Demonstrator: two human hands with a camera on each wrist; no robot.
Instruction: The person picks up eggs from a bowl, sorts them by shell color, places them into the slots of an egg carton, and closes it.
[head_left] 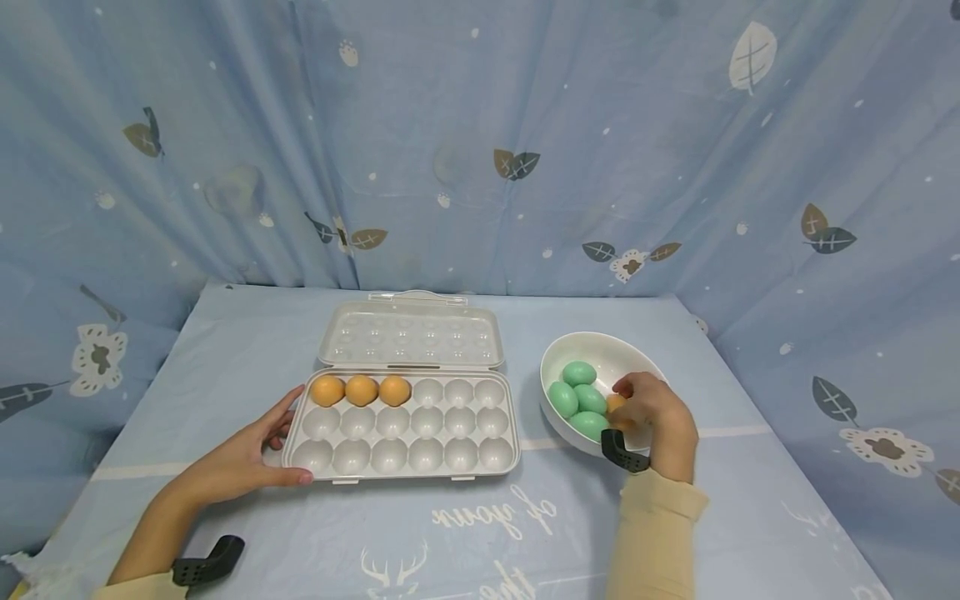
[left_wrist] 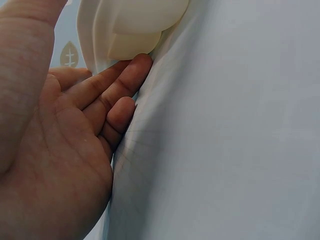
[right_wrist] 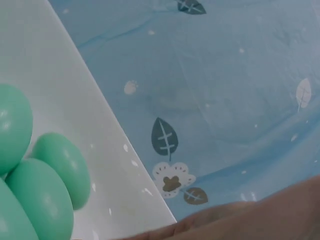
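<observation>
left sleeve point(head_left: 142, 588): pale yellow | right sleeve point(head_left: 652, 533): same | left wrist-piece point(head_left: 208, 563): black, bent | right wrist-piece point(head_left: 624, 452): same

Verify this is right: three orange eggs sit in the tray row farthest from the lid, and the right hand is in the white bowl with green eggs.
The row is wrong: the head view shows the three orange eggs in the tray, in the row nearest the lid. The right hand is indeed in the white bowl with green eggs.
</observation>
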